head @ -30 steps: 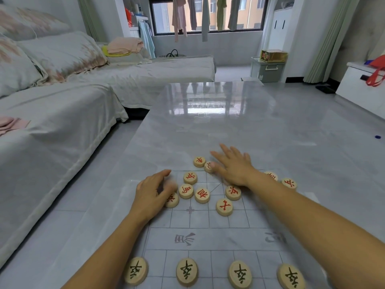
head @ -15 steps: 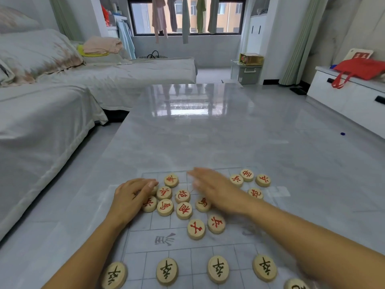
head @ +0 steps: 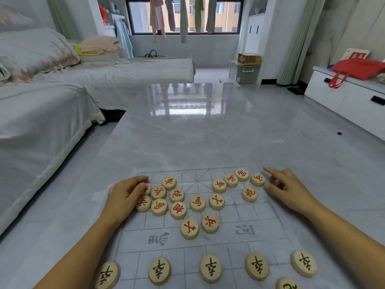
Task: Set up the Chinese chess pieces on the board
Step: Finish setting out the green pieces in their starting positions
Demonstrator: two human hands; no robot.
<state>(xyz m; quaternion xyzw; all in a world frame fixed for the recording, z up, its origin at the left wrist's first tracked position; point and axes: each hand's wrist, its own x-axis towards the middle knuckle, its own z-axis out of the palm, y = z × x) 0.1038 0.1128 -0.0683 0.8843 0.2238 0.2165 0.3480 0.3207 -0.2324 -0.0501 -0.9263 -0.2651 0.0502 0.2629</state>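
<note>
Black-lettered pieces [head: 210,268] line the near rank of the clear board [head: 229,247], and red-lettered pieces [head: 197,203] lie scattered farther up. The left hand [head: 123,198] curls over some, its grip unclear. The right hand [head: 289,188] lies loose and empty beside them. Beyond are the glossy grey worktop [head: 208,138], a covered sofa [head: 41,113] and a window [head: 139,17].
</note>
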